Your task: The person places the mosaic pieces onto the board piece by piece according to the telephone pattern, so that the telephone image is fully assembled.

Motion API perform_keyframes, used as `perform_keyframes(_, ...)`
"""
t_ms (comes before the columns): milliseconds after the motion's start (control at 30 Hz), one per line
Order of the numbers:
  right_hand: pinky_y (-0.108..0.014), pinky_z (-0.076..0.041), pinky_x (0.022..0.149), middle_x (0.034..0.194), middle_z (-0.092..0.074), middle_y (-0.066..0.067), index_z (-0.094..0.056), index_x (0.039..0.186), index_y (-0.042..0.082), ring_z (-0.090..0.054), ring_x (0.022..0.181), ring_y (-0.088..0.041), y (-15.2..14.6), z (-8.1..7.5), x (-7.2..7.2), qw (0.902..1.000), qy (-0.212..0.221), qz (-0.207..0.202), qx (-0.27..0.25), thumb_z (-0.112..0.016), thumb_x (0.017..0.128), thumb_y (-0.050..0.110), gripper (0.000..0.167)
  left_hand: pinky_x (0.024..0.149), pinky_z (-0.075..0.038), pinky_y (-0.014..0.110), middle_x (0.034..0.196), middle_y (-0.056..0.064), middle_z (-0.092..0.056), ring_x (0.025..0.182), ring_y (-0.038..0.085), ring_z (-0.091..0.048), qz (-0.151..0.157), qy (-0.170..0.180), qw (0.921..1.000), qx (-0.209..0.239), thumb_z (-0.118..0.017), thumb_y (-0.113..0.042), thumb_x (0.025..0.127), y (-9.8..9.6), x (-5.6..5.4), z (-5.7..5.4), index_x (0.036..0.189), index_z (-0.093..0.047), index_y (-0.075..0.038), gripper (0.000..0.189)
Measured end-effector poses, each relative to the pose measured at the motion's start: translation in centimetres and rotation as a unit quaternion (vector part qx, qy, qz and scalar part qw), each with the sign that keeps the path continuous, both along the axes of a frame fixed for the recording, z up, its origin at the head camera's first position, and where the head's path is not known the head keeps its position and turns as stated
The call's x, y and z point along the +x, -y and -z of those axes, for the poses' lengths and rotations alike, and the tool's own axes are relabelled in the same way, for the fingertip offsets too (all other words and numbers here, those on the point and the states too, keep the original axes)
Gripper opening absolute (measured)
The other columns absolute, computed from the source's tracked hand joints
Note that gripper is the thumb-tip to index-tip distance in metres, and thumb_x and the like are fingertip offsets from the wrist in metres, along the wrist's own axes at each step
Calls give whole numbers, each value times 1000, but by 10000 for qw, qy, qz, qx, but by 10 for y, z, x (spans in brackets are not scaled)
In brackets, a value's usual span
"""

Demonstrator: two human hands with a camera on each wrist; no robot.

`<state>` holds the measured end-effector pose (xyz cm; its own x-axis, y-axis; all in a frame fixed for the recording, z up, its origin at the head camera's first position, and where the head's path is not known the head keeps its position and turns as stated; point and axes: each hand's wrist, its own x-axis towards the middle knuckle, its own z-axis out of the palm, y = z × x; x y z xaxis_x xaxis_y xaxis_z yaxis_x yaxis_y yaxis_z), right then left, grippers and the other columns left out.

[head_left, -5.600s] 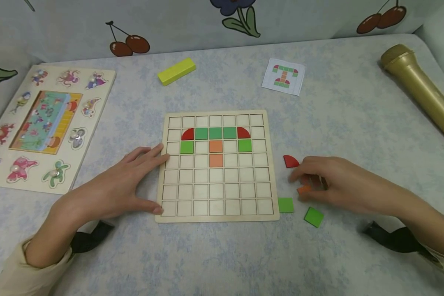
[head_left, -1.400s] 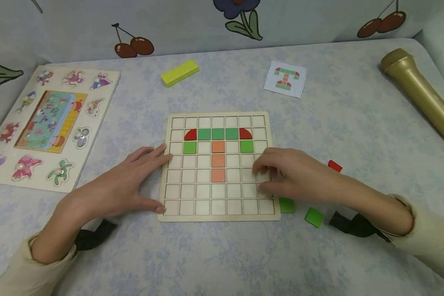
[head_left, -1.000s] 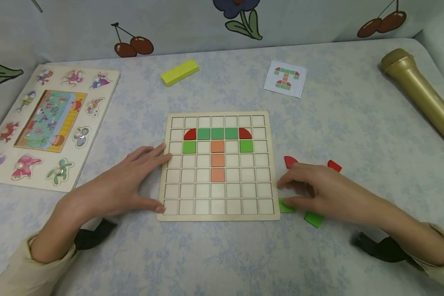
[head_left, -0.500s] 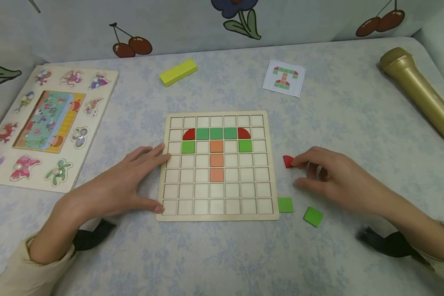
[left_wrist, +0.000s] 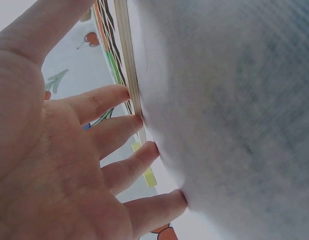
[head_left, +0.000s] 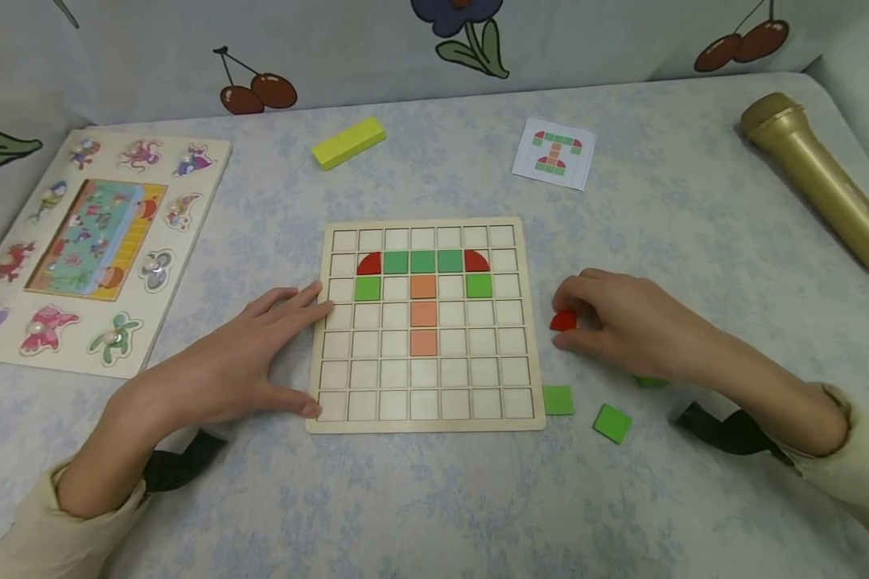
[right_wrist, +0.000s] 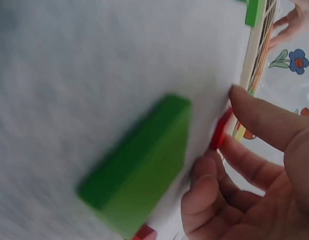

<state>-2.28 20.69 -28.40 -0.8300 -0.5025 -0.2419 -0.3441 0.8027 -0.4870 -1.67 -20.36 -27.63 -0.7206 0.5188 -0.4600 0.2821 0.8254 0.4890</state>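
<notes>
A wooden grid board (head_left: 423, 428) holds red quarter-circle, green and orange square tiles in a T shape. My left hand (head_left: 232, 366) lies spread at its left edge; forefinger and thumb touch the frame. In the left wrist view the left hand's fingers (left_wrist: 149, 215) are apart, tips down beside the board's edge. Right of the board, my right hand (head_left: 633, 322) pinches a red quarter-circle tile (head_left: 563, 321) between thumb and fingers, low over the table. The right wrist view shows this red tile (right_wrist: 222, 129) between thumb and forefinger, with a blurred green tile (right_wrist: 144, 160) nearer the camera.
One green tile (head_left: 558, 400) touches the board's right edge; another green tile (head_left: 612, 423) lies beside it. A further green tile (head_left: 652, 382) is partly under the right wrist. Farther off are a pattern card (head_left: 553, 153), yellow block (head_left: 348, 143), gold microphone (head_left: 814, 185) and picture puzzle (head_left: 101, 249).
A third orange tile has come into the board's middle column since the earliest frame. The right hand has moved from the board to the red tile, which has turned. The left hand stays put.
</notes>
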Motion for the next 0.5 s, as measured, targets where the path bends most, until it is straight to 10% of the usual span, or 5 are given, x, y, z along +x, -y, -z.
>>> perform_keyframes(500,-28,-43,62,87,-56,8,-69,98,18,-49,72,-10,-3,2,-1,9991,-251,-196,-278,-77,88,16,14,107,-26,59,165,2,-8,148,30,-8,16,-43,10000,15,-83,-57,71,1,0,2,157,-28,-18,109)
